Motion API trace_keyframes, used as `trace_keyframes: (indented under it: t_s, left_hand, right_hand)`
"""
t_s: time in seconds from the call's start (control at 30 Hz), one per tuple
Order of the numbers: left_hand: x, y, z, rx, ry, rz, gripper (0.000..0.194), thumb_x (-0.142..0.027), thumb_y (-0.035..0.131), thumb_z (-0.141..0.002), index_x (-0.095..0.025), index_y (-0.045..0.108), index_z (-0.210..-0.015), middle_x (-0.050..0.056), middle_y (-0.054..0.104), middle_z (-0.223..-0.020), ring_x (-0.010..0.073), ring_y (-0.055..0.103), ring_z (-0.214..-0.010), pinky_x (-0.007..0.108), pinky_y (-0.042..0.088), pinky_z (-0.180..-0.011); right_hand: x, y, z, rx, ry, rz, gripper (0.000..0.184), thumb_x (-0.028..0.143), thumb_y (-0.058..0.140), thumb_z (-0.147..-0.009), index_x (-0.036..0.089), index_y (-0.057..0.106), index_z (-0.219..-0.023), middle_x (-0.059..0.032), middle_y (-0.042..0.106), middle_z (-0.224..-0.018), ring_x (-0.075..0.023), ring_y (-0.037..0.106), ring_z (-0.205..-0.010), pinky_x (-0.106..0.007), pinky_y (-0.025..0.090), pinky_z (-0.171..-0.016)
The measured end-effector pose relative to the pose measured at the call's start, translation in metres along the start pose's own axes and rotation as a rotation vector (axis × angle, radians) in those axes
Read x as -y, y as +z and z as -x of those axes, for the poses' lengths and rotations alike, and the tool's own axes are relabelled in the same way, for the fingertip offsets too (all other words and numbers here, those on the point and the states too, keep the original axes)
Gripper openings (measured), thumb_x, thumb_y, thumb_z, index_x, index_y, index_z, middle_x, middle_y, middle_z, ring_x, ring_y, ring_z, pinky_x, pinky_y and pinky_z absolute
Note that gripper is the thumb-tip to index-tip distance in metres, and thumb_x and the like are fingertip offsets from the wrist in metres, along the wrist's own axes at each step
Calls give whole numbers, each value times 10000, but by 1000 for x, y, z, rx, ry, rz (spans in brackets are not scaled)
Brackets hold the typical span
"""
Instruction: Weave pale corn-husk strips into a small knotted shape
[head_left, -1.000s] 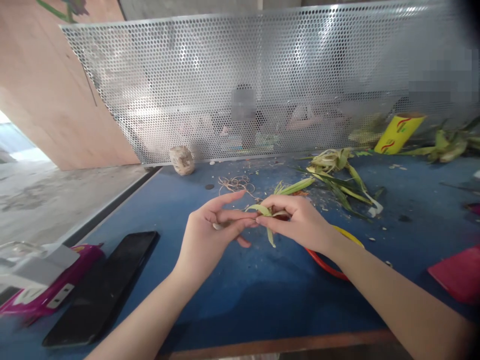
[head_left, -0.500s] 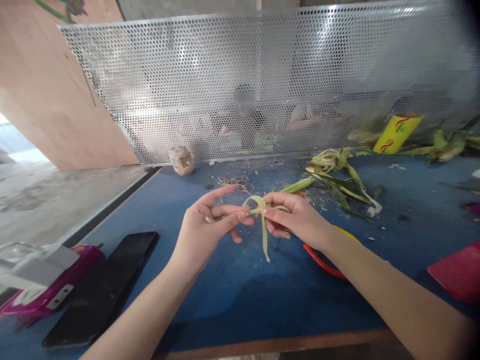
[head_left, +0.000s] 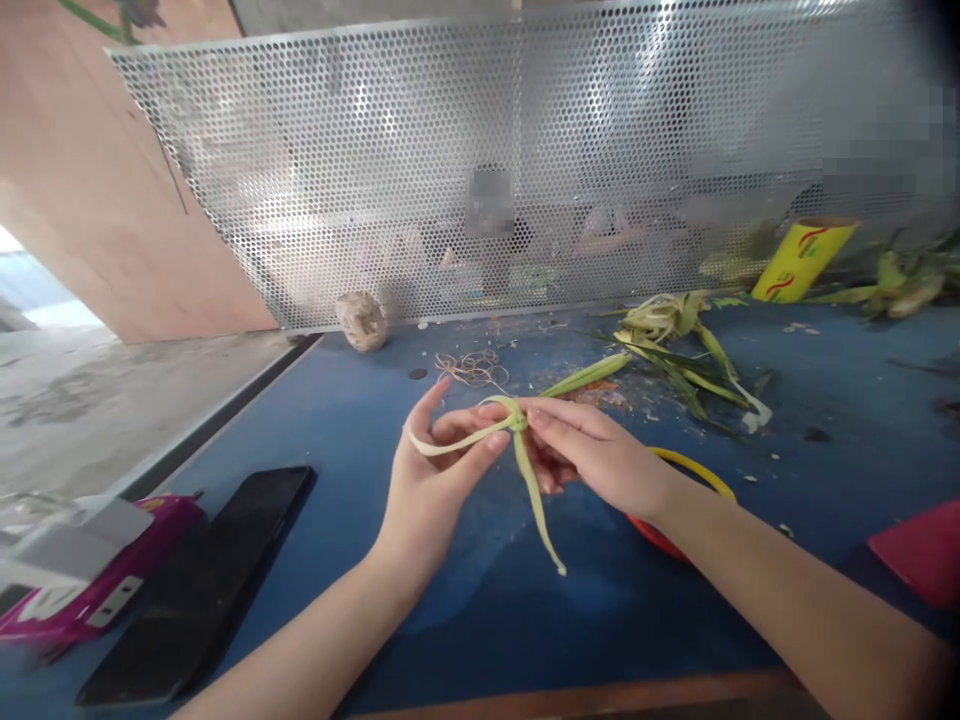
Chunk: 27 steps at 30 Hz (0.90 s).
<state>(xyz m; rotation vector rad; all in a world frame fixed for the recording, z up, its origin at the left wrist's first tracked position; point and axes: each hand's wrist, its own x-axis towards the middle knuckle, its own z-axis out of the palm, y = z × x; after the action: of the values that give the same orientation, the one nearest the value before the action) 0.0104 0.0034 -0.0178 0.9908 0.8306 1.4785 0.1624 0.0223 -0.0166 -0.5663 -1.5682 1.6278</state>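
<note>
Between my hands, above the blue table (head_left: 480, 610), is a small knot of pale green corn husk strips (head_left: 517, 421). One narrow end hangs down below it, and another loops left across my left hand (head_left: 427, 470). My left thumb and fingers close on the strip at the knot's left side, with one finger raised. From the right, my right hand (head_left: 607, 450) pinches the knot between thumb and forefinger; its other fingers curl underneath, partly hidden. Behind lie a heap of corn husks (head_left: 664, 320) and a tangle of thin string (head_left: 472, 368).
A black phone (head_left: 199, 590) and a magenta power strip (head_left: 112, 580) lie left. Beside my right forearm is a yellow and red ring (head_left: 701, 468). At the back stand a wrapped lump (head_left: 361, 321), a yellow roll (head_left: 802, 262) and a perforated metal screen (head_left: 420, 150).
The hanging strip end now reaches lower, and a longer strip loops over my left hand. My left hand has shifted slightly right, its fingers more curled. My right hand keeps hold of the knot.
</note>
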Motion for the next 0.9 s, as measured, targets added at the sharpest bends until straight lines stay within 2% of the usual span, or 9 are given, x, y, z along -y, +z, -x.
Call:
trace_keyframes:
  t_s: [0.13,0.27,0.43,0.6,0.77,0.9]
  left_hand:
    - [-5,1,-1,15,-22,13,768,-153,774,-611,-138,383,-1272,-27,684,-673,67,551,-512,182,447,-519]
    - [-7,2,0,26,-14,-8,805,-132,762,-623,-130,341,-1309,-45,670,-616,63,540,-456,193,457,-512]
    - [-7,4,4,12,41,-112,777,-114,745,-642,-141,343,-1307,-64,642,-581,63,527,-453,189,450,-490]
    - [-9,4,5,14,128,-200,766,-110,741,-644,-171,362,-1306,-70,623,-559,74,543,-511,199,479,-553]
    - [-11,1,0,-6,112,-267,771,-135,736,-650,-160,349,-1315,-70,602,-551,80,540,-485,205,479,-523]
    - [-10,0,-3,3,116,-271,748,-155,740,-647,-154,359,-1291,-57,621,-584,75,537,-466,199,473,-493]
  right_hand:
    - [2,2,2,18,-67,104,329,299,352,-959,180,551,-1192,16,517,-603,-69,409,-500,-197,316,-454]
    - [4,6,2,9,-113,170,259,245,438,-921,204,589,-1127,18,528,-649,-70,453,-548,-193,354,-483]
    - [4,11,2,-188,-142,219,82,227,572,-837,185,641,-847,38,515,-615,-54,438,-515,-175,370,-475]
    - [1,15,3,-299,-130,211,131,281,553,-853,179,583,-776,63,460,-529,-47,400,-458,-165,336,-428]
    - [0,12,1,-308,-89,181,149,305,570,-843,175,548,-774,60,475,-551,-47,424,-472,-173,348,-449]
    - [0,5,-3,-180,-28,25,216,375,487,-884,178,506,-798,42,518,-552,-58,429,-437,-199,329,-433]
